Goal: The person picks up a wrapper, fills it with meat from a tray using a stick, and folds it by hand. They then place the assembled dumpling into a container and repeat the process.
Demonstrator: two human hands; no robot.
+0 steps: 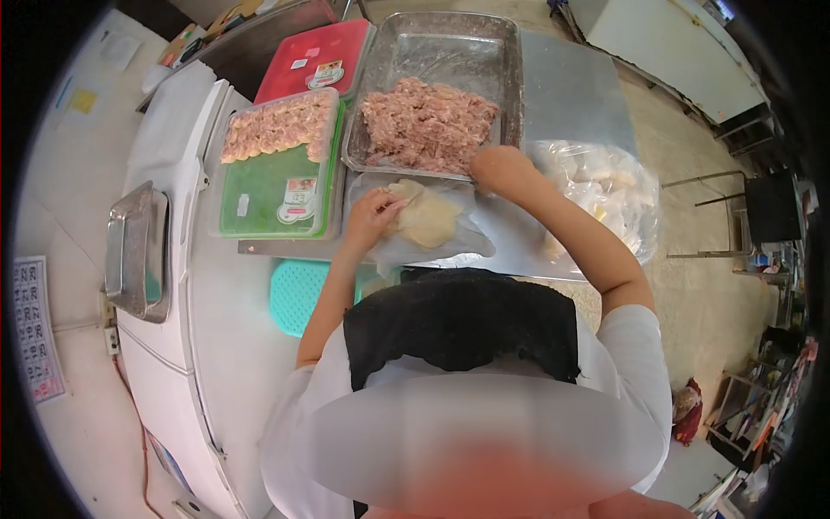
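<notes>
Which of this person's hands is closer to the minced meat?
The right hand: it is at the near right corner of the minced meat. The left hand is farther away, outside the metal tray, at the left edge of a pale, thin sheet.

Left hand on sheet, right by meat

On the table before you, the flat piece lies on plastic film. Behind it sits the tray, minced meat in its near part. Left stands a box, another box behind; right, a filled bag.
</notes>
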